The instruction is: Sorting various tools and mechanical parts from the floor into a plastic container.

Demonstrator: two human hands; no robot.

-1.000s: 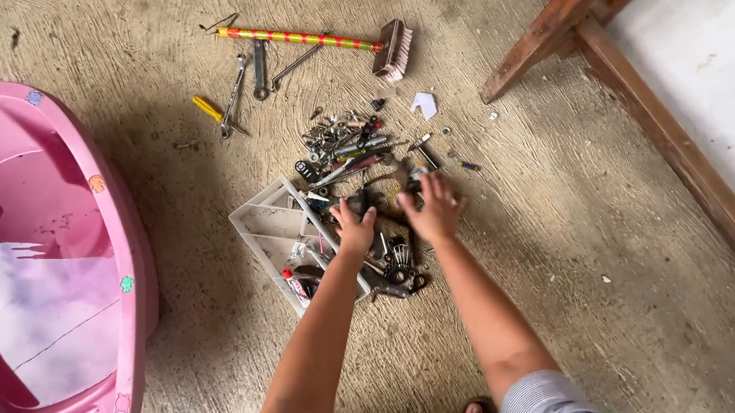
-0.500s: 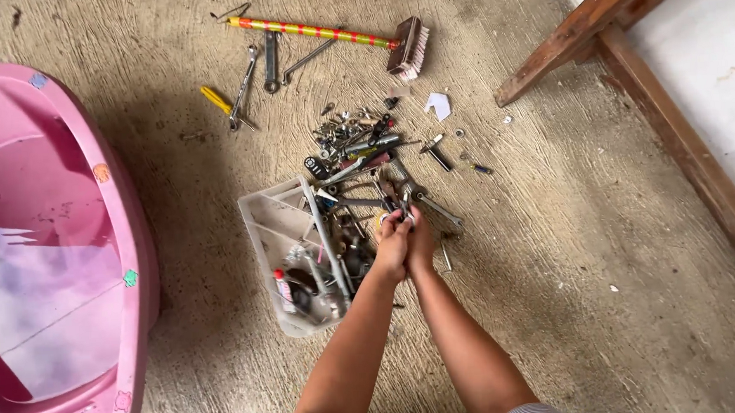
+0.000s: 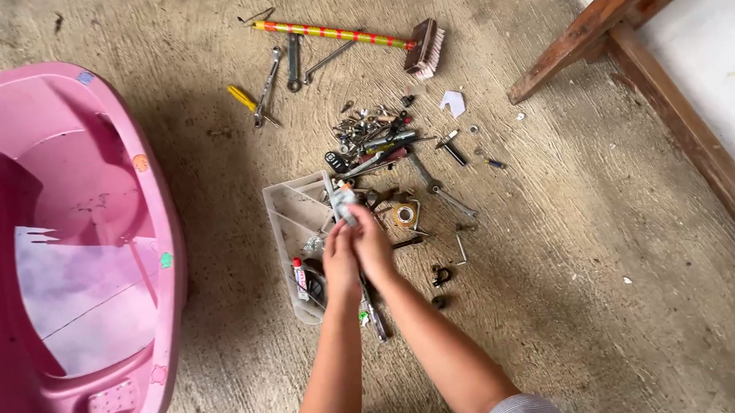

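While both hands are brought together above the divided plastic tray (image 3: 289,214), a small grey metal part (image 3: 340,201) is gripped at the fingertips. The left hand (image 3: 339,261) and the right hand (image 3: 372,246) are pressed side by side, fingers curled narrowly around the part; which hand bears most of the grip cannot be told.

Progress, as judged from the layout: a few items, among them a small red-capped tube (image 3: 300,278) and some dark parts, are already lodged in the near compartments of the tray, while the far compartments appear bare. Most of the hardware is seen outside it. A heap of screws and bits (image 3: 368,128) is spread on the concrete floor (image 3: 567,247) beyond the tray, with a roll of tape (image 3: 404,215) just to the right of the hands and a dark clamp (image 3: 441,274) lying apart, nearer the person. Sorting is therefore judged to be at an early stage.

The held part is located directly over the tray's right edge, just ahead of the knuckles. Farther off lie several wrenches (image 3: 283,70), a yellow-handled screwdriver (image 3: 243,98) and a striped-handled brush (image 3: 352,37). A pink plastic tub (image 3: 158,232) stands to the left, and wooden beams (image 3: 624,30) cross the upper right.
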